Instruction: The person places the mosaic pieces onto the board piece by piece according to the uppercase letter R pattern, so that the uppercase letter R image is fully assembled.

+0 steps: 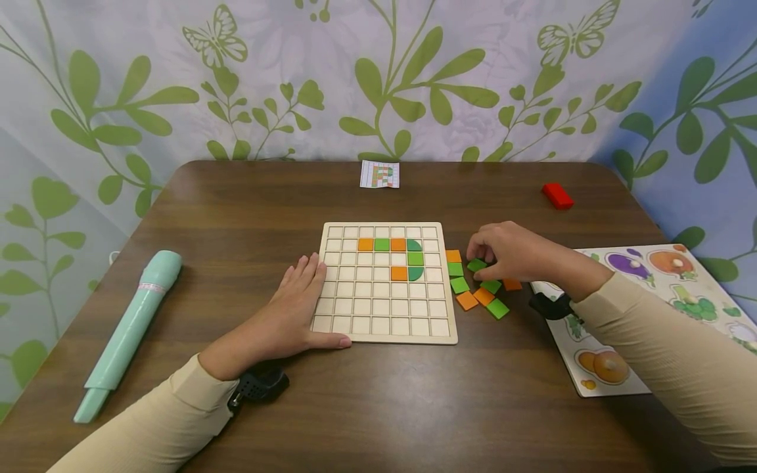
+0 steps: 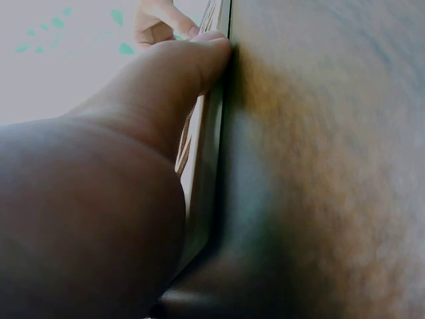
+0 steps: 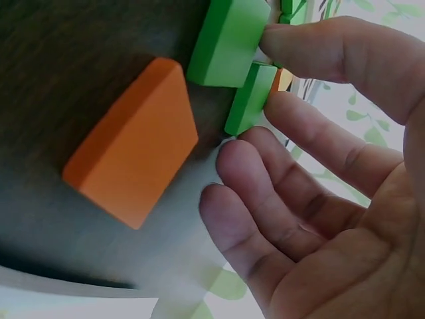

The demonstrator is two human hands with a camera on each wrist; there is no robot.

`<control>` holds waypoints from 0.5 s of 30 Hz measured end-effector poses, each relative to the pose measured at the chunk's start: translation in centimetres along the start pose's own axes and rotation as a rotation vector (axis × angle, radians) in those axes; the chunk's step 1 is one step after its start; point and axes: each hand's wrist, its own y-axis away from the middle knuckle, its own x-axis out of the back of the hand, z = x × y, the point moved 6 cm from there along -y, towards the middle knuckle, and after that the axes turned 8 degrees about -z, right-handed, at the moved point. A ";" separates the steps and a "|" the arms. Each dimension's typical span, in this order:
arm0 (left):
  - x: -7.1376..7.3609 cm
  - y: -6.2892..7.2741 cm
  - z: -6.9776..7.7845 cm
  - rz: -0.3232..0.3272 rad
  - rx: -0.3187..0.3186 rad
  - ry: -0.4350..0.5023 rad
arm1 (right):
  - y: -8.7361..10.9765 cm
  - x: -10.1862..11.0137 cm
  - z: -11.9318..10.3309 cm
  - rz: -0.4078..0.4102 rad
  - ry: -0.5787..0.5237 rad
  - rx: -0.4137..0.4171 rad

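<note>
My left hand [image 1: 292, 309] lies spread along the left edge of a wooden grid board [image 1: 355, 289], its thumb at the near edge. Orange and green squares and two dark green quarter-round pieces [image 1: 416, 273] sit in the board's upper cells. Right of the board, my right hand [image 1: 520, 253] reaches into loose tiles, loosely bent fingers and thumb around a green tile [image 1: 476, 265]. In the right wrist view a gap shows between thumb and forefinger, with their tips right at two green tiles [image 3: 229, 43]. An orange tile [image 3: 139, 146] lies beside them.
A small card with a coloured grid pattern [image 1: 380, 175] lies at the back. A red block [image 1: 558, 196] is at the far right. A vegetable puzzle board [image 1: 600, 328] lies under the right forearm. A mint-green microphone-shaped object [image 1: 130, 328] lies at the left.
</note>
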 end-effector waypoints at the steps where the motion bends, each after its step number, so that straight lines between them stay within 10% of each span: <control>1: 0.0 0.0 0.0 0.000 0.000 -0.001 | 0.0 0.0 0.0 -0.003 0.000 0.001; 15: 0.1 0.1 0.1 -0.014 0.007 -0.005 | -0.3 -0.2 -0.2 0.014 -0.001 -0.024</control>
